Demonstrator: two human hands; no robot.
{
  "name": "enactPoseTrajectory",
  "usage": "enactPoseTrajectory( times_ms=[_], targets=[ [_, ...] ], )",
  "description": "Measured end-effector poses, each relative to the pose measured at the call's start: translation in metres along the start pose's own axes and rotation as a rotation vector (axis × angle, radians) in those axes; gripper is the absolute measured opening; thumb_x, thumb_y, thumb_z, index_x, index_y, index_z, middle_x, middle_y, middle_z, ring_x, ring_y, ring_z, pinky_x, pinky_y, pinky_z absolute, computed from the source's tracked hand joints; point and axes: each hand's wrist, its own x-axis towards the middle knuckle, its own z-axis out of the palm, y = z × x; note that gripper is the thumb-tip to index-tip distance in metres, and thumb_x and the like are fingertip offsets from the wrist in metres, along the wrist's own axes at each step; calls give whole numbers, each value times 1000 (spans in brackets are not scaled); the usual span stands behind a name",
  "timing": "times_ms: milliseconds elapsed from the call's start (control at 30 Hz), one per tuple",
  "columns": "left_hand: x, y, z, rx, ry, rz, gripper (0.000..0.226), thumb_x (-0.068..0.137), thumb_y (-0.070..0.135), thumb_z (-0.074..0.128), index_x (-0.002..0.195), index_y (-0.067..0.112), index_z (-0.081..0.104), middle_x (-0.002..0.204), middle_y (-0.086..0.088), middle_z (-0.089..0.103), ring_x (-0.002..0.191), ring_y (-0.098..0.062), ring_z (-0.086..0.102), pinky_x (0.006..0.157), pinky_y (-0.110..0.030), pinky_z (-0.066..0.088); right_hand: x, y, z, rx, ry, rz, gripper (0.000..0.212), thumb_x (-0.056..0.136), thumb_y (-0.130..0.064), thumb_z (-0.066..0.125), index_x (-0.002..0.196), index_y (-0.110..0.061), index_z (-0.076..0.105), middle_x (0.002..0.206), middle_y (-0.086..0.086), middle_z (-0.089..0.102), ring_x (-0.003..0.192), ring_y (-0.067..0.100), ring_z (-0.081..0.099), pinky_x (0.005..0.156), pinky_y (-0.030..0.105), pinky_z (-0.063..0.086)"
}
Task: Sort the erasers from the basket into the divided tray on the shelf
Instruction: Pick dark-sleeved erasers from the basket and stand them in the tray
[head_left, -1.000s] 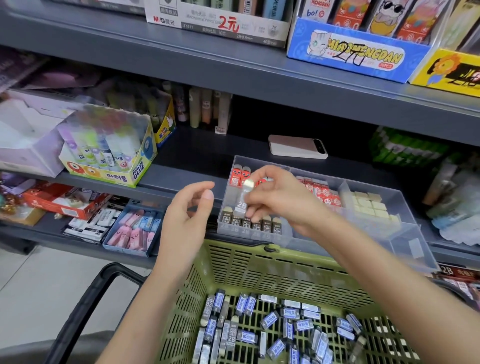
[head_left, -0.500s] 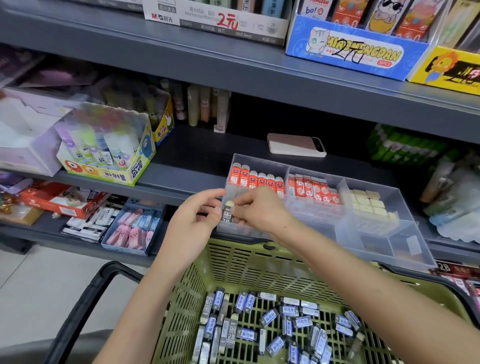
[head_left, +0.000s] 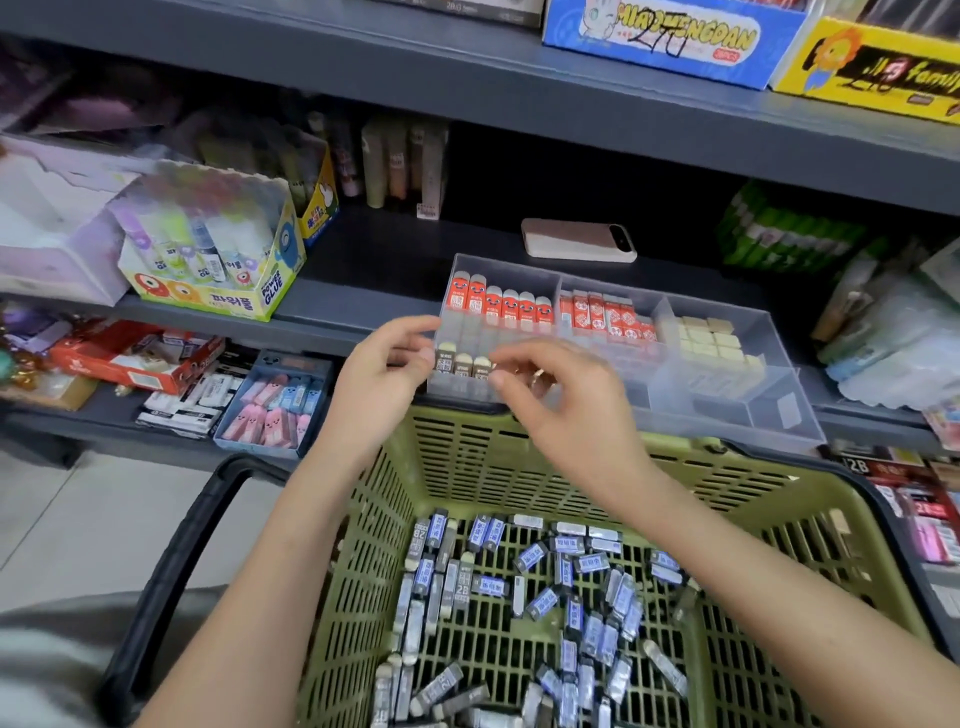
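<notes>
A green plastic basket (head_left: 467, 467) in front of me holds several dark- and blue-sleeved erasers (head_left: 519, 597). On the shelf just behind it stands the clear divided tray (head_left: 769, 332). Its front left compartment has a short row of dark-sleeved erasers (head_left: 462, 364) standing upright. Red erasers (head_left: 498, 306), red-and-white ones (head_left: 602, 317) and cream blocks (head_left: 711, 338) fill other compartments. My left hand (head_left: 384, 379) has its fingertips at the tray's left front corner. My right hand (head_left: 561, 400) hovers over the tray's front edge, fingers loosely curled, holding nothing.
A phone (head_left: 576, 239) lies on the shelf behind the tray. A glue-stick box (head_left: 208, 249) stands to the left, and a blue box of pink erasers (head_left: 275, 410) sits lower left. The basket's black handle (head_left: 166, 561) hangs down on the left. Packets crowd the right.
My right hand set an eraser into the tray's front left row, let go and drew back toward the basket. My left hand moved up to the tray's corner.
</notes>
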Motion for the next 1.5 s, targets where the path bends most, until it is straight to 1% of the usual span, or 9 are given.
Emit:
enactPoseTrajectory(
  times_ms=[133, 267, 467, 667, 1100, 1200, 1300, 1400, 1500],
  targets=[
    [-20, -6, -9, 31, 45, 22, 32, 91, -1, 53, 117, 16, 61, 98, 3, 62, 80, 12, 54, 77, -2, 40, -67, 22, 4, -38, 32, -119, 15, 87, -21, 60, 88, -9, 71, 82, -4, 67, 77, -1, 51, 76, 17, 43],
    [-50, -15, -30, 148, 20, 35, 32, 91, 3, 55, 120, 18, 59, 114, 1, 59, 100, -1, 54, 89, -8, 38, -122, 65, 49, -179, -479, 189, 27, 87, -28, 64, 111, -15, 67, 106, -1, 67, 95, 10, 55, 90, 29, 43],
    [-89, -26, -46, 338, -43, 102, 31, 87, 5, 62, 116, 19, 62, 133, 7, 45, 124, 1, 36, 107, -28, 26, -150, 104, 115, -374, -805, -63, 58, 80, -22, 67, 134, -23, 46, 142, -3, 40, 129, 17, 33, 107, 35, 29],
    [-98, -30, -49, 354, -8, 117, 30, 86, 7, 64, 113, 19, 65, 132, 9, 46, 114, 25, 30, 104, -22, 25, -155, 117, 124, -444, -766, -116, 58, 82, -11, 63, 135, -21, 43, 125, -1, 53, 114, 21, 44, 98, 32, 32],
    [-111, -13, -40, 444, 165, 293, 20, 81, 4, 64, 99, 12, 68, 111, -3, 60, 107, -17, 54, 97, -37, 43, -147, 125, 117, -573, -830, -86, 47, 81, -38, 67, 123, -22, 54, 114, 1, 47, 111, 21, 40, 95, 33, 31],
    [-120, -6, -22, 193, 42, 206, 27, 84, -3, 62, 99, 20, 64, 105, 0, 64, 97, -6, 60, 89, -18, 47, -150, 107, 97, -204, -624, 221, 26, 80, -40, 68, 92, -23, 54, 91, -5, 52, 86, 14, 49, 75, 27, 38],
    [-123, -4, 4, -77, -164, -206, 33, 83, 11, 67, 113, 25, 60, 115, 5, 63, 107, -6, 59, 96, -26, 47, -138, 65, 75, 518, -286, 578, 28, 78, -36, 71, 82, -15, 53, 77, 2, 57, 69, 13, 52, 66, 32, 45],
    [-124, -6, 27, -475, -297, -586, 40, 85, 17, 63, 123, 16, 55, 113, -6, 64, 106, -19, 60, 90, -36, 44, -124, 23, 65, 726, -174, 575, 35, 67, -41, 70, 86, -15, 57, 78, 12, 58, 69, 22, 54, 61, 34, 48],
    [-121, -10, 30, -552, -188, -658, 27, 91, 19, 56, 116, 9, 59, 98, -9, 69, 95, -27, 59, 81, -39, 42, -124, 10, 64, 877, -212, 456, 30, 73, -25, 70, 99, -13, 62, 84, 11, 61, 76, 26, 58, 64, 37, 53]
  ],
)
